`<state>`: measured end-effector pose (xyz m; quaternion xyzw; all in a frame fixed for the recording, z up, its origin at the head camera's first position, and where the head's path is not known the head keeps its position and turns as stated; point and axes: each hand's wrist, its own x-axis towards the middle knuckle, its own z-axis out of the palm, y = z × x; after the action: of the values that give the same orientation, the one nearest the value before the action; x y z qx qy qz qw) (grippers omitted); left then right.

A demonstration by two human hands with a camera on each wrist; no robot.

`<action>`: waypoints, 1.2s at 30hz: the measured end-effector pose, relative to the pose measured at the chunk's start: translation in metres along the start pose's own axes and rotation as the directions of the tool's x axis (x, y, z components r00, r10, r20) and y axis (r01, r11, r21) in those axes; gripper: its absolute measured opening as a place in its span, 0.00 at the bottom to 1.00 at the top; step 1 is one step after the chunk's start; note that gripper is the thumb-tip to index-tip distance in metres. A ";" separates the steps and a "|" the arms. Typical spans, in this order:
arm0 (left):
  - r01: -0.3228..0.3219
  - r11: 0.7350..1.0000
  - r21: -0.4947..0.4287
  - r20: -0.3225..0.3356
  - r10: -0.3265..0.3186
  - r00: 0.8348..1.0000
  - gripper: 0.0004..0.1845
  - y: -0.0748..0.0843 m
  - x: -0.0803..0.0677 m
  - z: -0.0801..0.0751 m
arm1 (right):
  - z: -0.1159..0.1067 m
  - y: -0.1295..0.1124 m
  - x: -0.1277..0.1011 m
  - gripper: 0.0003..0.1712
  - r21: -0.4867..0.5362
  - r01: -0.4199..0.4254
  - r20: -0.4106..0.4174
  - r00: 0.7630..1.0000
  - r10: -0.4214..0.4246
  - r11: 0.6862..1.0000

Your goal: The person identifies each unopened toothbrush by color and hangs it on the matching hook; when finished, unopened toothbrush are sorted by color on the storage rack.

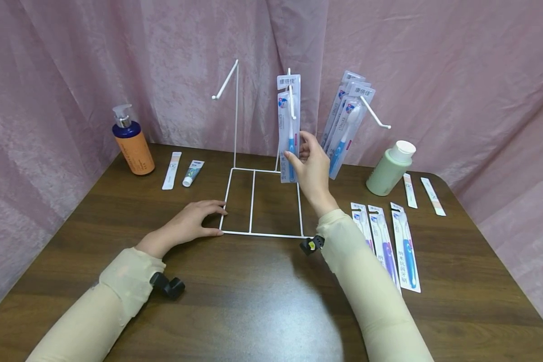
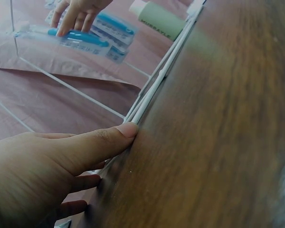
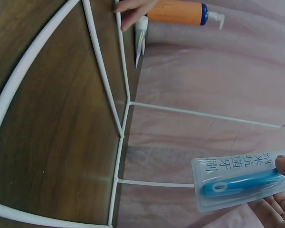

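My right hand [image 1: 314,171] pinches the lower part of a packaged blue toothbrush [image 3: 242,183] between thumb and fingers. That pack hangs upright at the middle hook [image 1: 292,103] of a white wire rack [image 1: 276,235], the hook showing in front of its card. My left hand [image 1: 190,221] rests at the rack's front left corner, thumb [image 2: 126,130] stretched to the front wire and fingers over the left side wire. More packaged toothbrushes [image 1: 347,120] hang on the right hook [image 1: 375,113], just behind my right hand. The left hook [image 1: 226,80] carries nothing.
Three packaged toothbrushes [image 1: 406,251] lie at the right, partly behind my right sleeve. Behind them are a green bottle [image 1: 387,171] and two slim sachets [image 1: 433,197]. An orange pump bottle [image 1: 134,151], a sachet [image 1: 172,171] and a small tube [image 1: 192,174] are at the left.
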<state>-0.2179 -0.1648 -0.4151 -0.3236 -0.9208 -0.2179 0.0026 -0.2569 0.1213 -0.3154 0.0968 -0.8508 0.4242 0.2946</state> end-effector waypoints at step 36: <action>0.016 1.000 -0.008 0.012 -0.015 1.000 0.26 -0.002 0.001 0.001 | -0.008 0.001 0.016 0.24 0.026 -0.059 0.103 0.993 0.056 0.998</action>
<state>-0.2197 -0.1654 -0.4163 -0.3178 -0.9224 -0.2196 -0.0058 -0.2670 0.1298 -0.3034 0.0981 -0.8609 0.4394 0.2370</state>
